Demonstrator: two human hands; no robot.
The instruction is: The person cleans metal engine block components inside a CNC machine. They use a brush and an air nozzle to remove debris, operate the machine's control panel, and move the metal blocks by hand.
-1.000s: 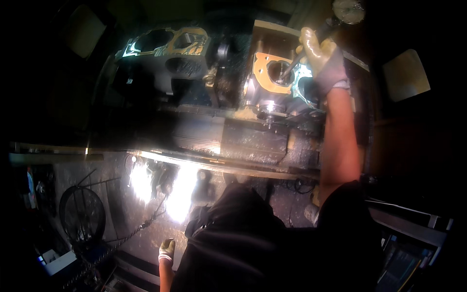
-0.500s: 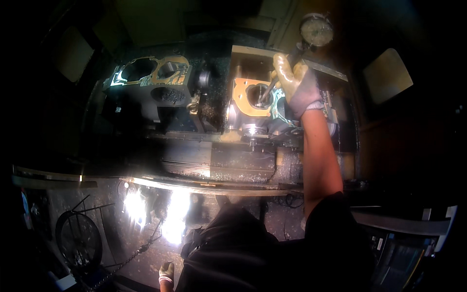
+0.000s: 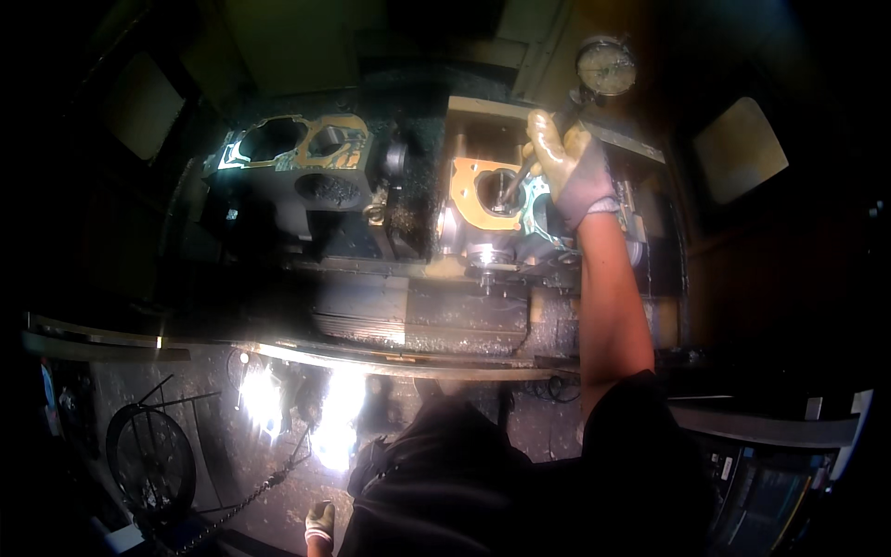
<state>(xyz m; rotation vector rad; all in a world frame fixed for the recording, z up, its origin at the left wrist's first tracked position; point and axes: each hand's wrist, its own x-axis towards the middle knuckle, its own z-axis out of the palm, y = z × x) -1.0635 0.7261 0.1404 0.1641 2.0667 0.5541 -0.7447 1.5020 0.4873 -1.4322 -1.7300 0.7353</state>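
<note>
My right hand [image 3: 568,169], in a pale work glove, is shut on the stem of a dial bore gauge [image 3: 605,67]. The gauge's round white dial stands above my fingers. Its lower end reaches into the round bore of a metal casting [image 3: 483,193] with an orange-lit flat face, clamped in a machine tool. My left hand [image 3: 320,522], also gloved, hangs low by my side at the picture's bottom edge, far from the machine; its fingers are too small and dark to read.
A second dark casting [image 3: 297,162] with several openings sits to the left on the machine bed [image 3: 418,316]. A metal rail [image 3: 371,362] runs across in front of me. A round wire fan guard [image 3: 148,459] and cables lie on the shiny floor at lower left.
The view has shifted, so machine and castings sit lower and further left in the picture. My right hand stays on the gauge at the right casting's bore.
</note>
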